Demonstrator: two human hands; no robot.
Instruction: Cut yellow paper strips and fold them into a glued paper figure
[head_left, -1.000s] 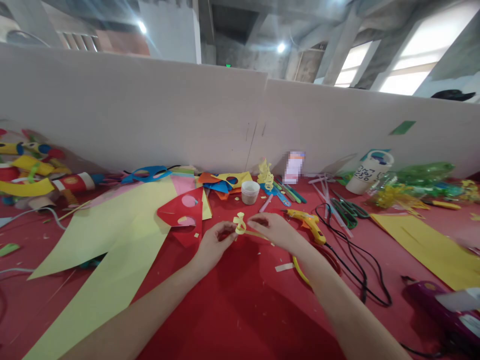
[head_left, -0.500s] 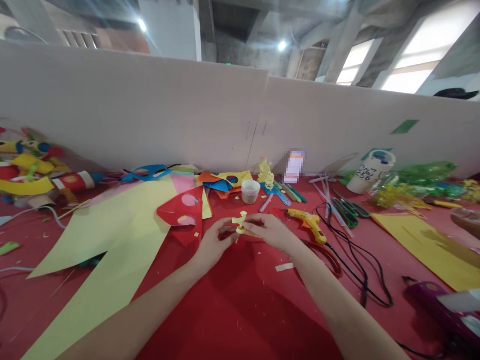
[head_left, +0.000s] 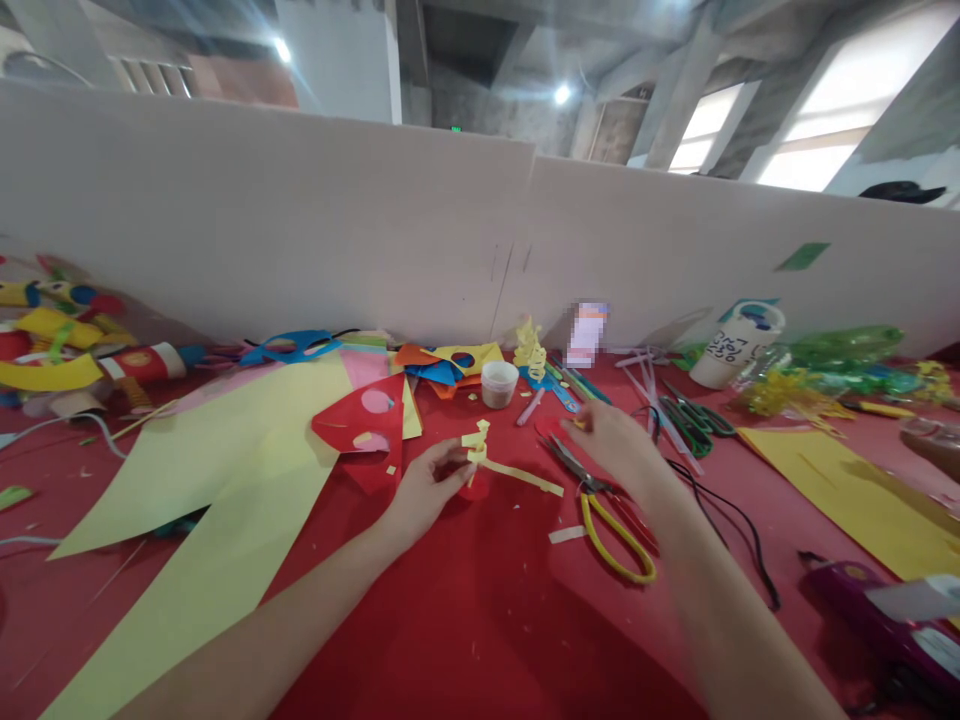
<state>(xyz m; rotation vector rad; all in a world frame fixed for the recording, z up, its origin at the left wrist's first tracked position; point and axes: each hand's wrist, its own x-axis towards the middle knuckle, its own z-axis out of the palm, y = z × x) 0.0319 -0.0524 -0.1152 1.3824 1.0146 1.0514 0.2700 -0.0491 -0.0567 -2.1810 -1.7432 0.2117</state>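
Note:
My left hand [head_left: 427, 490] pinches a small pale-yellow paper piece [head_left: 478, 440] with folded, looped parts. From it a long thin paper strip [head_left: 525, 478] runs out to the right, its far end free. My right hand [head_left: 619, 440] has its fingers curled over the yellow glue gun [head_left: 578, 424]. Only a bit of the gun shows at the fingertips; the hand hides the rest. Just below that hand lie scissors [head_left: 619, 540] with yellow and red handles, blades pointing up and left.
Beyond my hands stand a white cup [head_left: 499, 386] and a curly yellow paper piece [head_left: 531, 352]. A red paper mask [head_left: 349, 420] and large yellow sheets [head_left: 225, 450] lie left. Green-handled scissors [head_left: 694, 425], black cable [head_left: 739, 510] and a purple tool [head_left: 862, 610] are right.
My right hand has let go of the paper strip and moved right onto the glue gun. The strip now hangs free, and the scissors have come into fuller view. My left hand keeps its place.

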